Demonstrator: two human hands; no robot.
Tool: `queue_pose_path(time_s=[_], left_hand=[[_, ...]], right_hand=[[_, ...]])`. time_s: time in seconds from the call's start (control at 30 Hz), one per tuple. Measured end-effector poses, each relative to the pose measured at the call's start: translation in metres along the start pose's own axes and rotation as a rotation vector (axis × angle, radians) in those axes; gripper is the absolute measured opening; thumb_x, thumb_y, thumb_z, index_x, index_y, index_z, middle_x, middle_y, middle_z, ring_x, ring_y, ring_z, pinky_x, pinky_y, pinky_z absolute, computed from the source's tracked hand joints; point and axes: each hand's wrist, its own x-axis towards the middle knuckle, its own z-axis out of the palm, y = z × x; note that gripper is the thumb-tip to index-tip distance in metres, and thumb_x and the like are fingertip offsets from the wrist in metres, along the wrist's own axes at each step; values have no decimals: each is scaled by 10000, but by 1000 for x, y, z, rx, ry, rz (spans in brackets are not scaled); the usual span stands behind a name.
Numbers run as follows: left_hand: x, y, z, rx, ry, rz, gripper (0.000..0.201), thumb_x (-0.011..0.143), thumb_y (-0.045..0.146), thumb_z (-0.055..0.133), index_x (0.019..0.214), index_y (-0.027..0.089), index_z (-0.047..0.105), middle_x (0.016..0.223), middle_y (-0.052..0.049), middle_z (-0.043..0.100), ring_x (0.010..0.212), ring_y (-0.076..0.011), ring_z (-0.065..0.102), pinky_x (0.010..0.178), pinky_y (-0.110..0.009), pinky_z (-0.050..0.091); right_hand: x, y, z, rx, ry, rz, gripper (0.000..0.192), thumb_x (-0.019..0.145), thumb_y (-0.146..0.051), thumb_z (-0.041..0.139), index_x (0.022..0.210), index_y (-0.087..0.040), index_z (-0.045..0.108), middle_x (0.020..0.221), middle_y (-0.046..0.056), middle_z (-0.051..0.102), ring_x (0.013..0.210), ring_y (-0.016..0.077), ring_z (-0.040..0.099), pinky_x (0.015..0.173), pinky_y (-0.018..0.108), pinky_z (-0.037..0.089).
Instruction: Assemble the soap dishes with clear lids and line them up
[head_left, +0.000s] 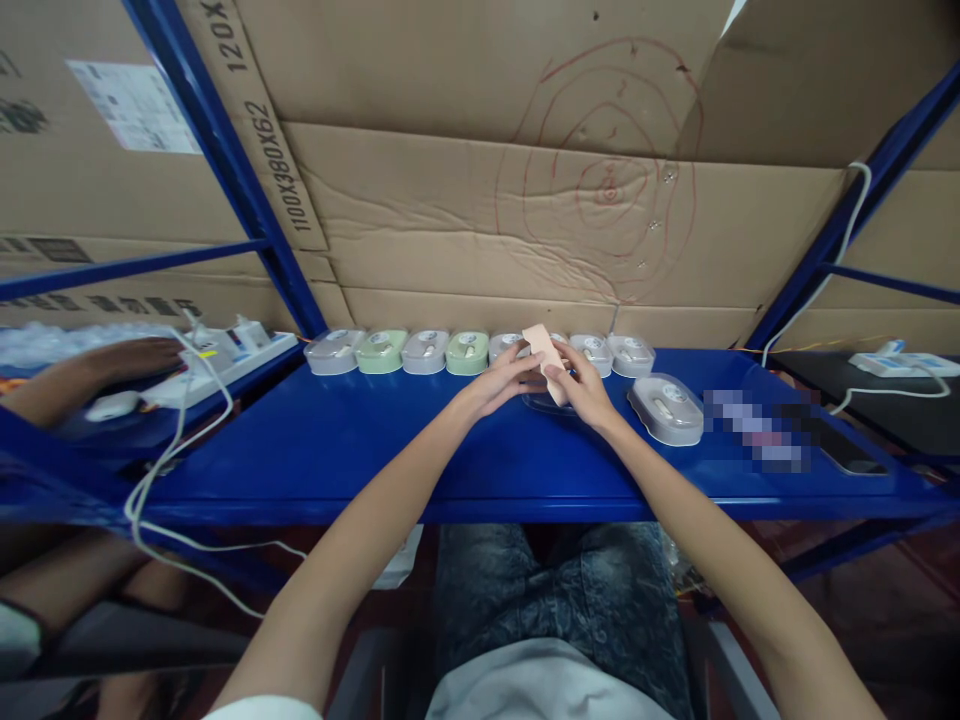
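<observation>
A pale peach, flat folded piece (545,352), like thin card or a strip, is held up above the blue shelf in front of me. My right hand (586,388) grips it, thumb pressed across its lower end. At its left side, my left hand (506,382) has curled fingers closed against the edge. Exactly what kind of thing it is cannot be made out. Under both hands lies a clear plastic piece (551,404), mostly hidden. Right of my right hand sits a grey lidded case (666,409) with a clear top and a small white item inside.
Several grey and green lidded cases (381,352) line the back of the blue shelf (360,440). A dark phone (847,445) lies at the right. On the left are a white power strip (225,362), loose white cables (142,490) and another person's arm (90,380). Cardboard walls the back.
</observation>
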Motion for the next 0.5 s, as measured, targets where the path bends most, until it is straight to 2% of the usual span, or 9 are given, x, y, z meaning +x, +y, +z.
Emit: queue_pose_path(time_s=[0.2, 0.33, 0.5], left_hand=[[2, -1, -3, 1, 27, -7, 574, 844, 346, 928, 1336, 218, 662, 1171, -134, 813, 1009, -282, 800, 981, -463, 611], [4, -2, -5, 0, 37, -23, 552, 837, 353, 925, 1302, 221, 658, 1123, -121, 812, 970, -278, 797, 945, -458, 621], [5, -1, -8, -21, 25, -28, 489, 848, 403, 894, 1236, 194, 683, 1065, -131, 803, 960, -284, 788, 944, -466, 626]], right_hand=[[0, -5, 1, 82, -13, 33, 572, 955, -578, 701, 1446, -286, 732, 1493, 120, 716, 1344, 363, 671, 1139, 553, 550], [2, -8, 2, 156, -24, 107, 558, 920, -575, 701, 1389, -279, 753, 1481, 95, 734, 1340, 350, 677, 1154, 522, 539], [6, -8, 4, 393, 25, 263, 531, 868, -679, 695, 1197, -268, 759, 1281, 64, 811, 1266, 344, 713, 1095, 486, 581]])
